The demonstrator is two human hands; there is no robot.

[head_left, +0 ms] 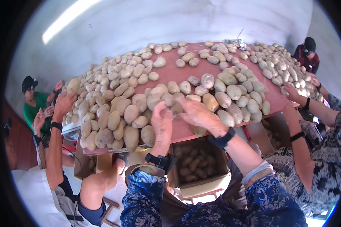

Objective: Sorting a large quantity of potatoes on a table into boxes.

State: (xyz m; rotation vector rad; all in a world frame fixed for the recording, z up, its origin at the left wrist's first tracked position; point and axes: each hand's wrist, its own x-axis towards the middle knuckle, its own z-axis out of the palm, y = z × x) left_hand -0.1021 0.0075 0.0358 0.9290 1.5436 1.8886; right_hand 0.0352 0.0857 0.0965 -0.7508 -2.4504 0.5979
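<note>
My left hand [161, 123] is raised over the front edge of the reddish table [173, 70], with its fingers pointing up, loosely apart and holding nothing I can see. Close beside it, my right hand [199, 115] reaches leftward with fingers spread; motion blurs their tips. Between and behind both hands lie potatoes, among them a yellowish potato [210, 102]. A large potato pile [119, 111] is at the left of my hands, and a smaller heap [242, 92] at the right. Below the table edge, a cardboard box [201, 185] holds several potatoes.
Co-workers sit close on both sides: a person in white [41, 189] at left, one in patterned clothes [322, 162] at right. Farther off are a person in green [34, 102] and one in a dark cap [309, 53]. Another box [259, 138] stands under the table.
</note>
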